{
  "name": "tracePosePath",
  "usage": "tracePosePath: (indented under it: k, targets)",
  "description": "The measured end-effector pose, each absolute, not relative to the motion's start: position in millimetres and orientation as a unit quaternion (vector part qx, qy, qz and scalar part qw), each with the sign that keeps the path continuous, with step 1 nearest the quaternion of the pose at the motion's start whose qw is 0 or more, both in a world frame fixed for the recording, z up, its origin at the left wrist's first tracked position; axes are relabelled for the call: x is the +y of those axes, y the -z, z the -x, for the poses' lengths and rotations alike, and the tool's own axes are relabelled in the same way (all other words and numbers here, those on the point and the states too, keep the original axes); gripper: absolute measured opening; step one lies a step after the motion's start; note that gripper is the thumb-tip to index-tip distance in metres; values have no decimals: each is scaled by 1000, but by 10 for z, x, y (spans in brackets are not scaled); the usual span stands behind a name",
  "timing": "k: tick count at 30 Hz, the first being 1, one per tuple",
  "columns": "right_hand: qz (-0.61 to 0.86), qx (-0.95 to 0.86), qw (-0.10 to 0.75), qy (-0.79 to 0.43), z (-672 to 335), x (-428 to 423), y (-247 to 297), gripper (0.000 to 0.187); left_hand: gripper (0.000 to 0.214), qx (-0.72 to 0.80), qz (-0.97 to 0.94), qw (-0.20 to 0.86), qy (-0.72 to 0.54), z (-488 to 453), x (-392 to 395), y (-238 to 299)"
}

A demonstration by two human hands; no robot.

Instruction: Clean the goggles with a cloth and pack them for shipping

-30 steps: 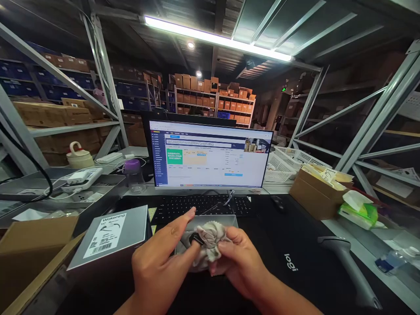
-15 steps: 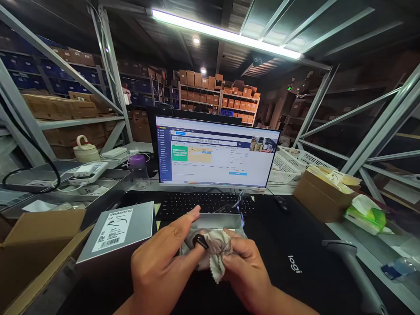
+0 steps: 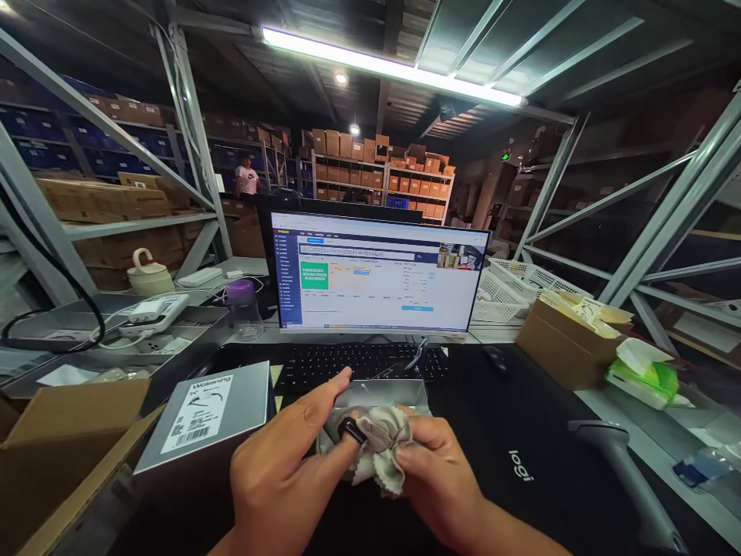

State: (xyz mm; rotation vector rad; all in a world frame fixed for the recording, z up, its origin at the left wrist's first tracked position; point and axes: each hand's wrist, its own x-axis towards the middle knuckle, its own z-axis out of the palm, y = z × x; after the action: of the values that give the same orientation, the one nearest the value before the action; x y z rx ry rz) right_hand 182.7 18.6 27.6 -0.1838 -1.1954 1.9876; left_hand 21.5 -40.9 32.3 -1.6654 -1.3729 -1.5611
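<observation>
I think I should rub the small black thing (image 3: 349, 429) softly with the grey cloth (image 3: 379, 455), my left hand (image 3: 283, 479) pinching it, my right hand (image 3: 440, 483) gripping the cloth, near the keyboard (image 3: 359, 361).

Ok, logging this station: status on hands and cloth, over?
Left hand pinches small black piece; right hand grips grey cloth against it. Open grey box just behind.
</observation>
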Motion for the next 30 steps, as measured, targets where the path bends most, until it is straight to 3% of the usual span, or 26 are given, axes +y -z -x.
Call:
tracePosePath:
  k: [8,11,15,17,21,24,27,30]
  targets:
    - [51,-333,383,-860,-1975,319,-518,11,36,-495,615,252,559,-284,-380,-366]
    - [59,-449,402,-796,-1920,269,-400,16,37,-502,610,242,564,-260,-404,-361]
    - [72,-633,453,-624,-1853,223,-281,21,39,-508,613,235,558,-209,-425,-333]
    - [75,-598,433,-671,-1858,236,-304,19,38,-506,614,240,556,-206,-416,-331]
    - [67,-344,363,-863,-1937,304,-466,11,36,-506,619,253,545,-236,-390,-347]
    - [51,-253,347,-902,-2017,359,-590,16,38,-505,619,257,544,-248,-382,-354]
    - [93,-297,399,-863,-2083,415,-652,15,40,-514,610,257,545,-240,-371,-350]
    - [168,-365,529,-748,-2159,493,-668,14,39,-525,593,253,555,-226,-345,-350]
